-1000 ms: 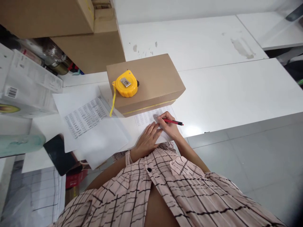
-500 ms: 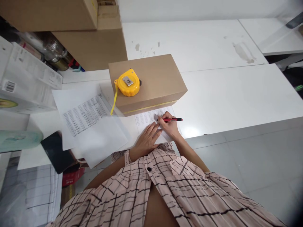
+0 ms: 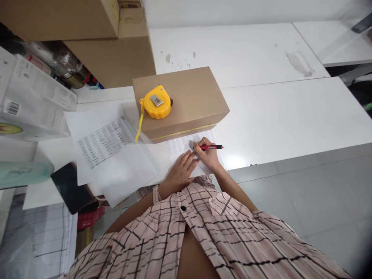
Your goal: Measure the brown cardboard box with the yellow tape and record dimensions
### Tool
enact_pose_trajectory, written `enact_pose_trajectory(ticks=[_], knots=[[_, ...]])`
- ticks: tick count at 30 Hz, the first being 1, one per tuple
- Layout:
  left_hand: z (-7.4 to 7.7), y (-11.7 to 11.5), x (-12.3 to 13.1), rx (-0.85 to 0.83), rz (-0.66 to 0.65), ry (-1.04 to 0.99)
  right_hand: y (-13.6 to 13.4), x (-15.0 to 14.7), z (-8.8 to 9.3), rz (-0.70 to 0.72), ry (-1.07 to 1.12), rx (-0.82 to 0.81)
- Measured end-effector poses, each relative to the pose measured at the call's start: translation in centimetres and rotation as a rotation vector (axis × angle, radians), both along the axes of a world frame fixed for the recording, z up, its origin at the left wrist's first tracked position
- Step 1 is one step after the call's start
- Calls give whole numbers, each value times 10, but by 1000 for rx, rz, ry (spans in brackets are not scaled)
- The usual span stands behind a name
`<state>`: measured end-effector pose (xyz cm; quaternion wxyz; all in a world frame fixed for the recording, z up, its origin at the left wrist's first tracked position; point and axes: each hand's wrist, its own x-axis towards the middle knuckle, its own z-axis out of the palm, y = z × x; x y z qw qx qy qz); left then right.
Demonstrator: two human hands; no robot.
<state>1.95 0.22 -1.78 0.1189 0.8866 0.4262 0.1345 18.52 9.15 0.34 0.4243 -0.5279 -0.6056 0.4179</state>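
My right hand (image 3: 207, 154) grips a red pen (image 3: 211, 147), its tip on a printed sheet (image 3: 181, 145) of small rows lying at the table's near edge. My left hand (image 3: 180, 171) lies flat on the same sheet just left of the pen hand, fingers stretched out. Right behind the sheet stands a brown cardboard box (image 3: 186, 99), and a yellow tape measure (image 3: 155, 103) rests on its top with its strap hanging over the front.
More printed sheets (image 3: 107, 145) overlap to the left. A black phone (image 3: 69, 188) and a pale green bottle (image 3: 23, 174) lie at the left edge. Large cardboard boxes (image 3: 110, 46) and a white carton (image 3: 29, 104) stand at the back left. The white table (image 3: 276, 112) stretches right.
The pen has tilted from pointing slightly down-right to lying level. Both hands stay in place on the sheet; the view has shifted slightly.
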Motion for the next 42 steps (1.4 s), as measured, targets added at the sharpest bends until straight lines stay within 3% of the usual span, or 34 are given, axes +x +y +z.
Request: enact_pose_trajectory(ticks=[17,42], knots=[[2,0,0,-1,0,10,1,0,-5,-33,4,-8],[2,-1,-1,-32,0,-6,1,-1,3,-58,22,-27]])
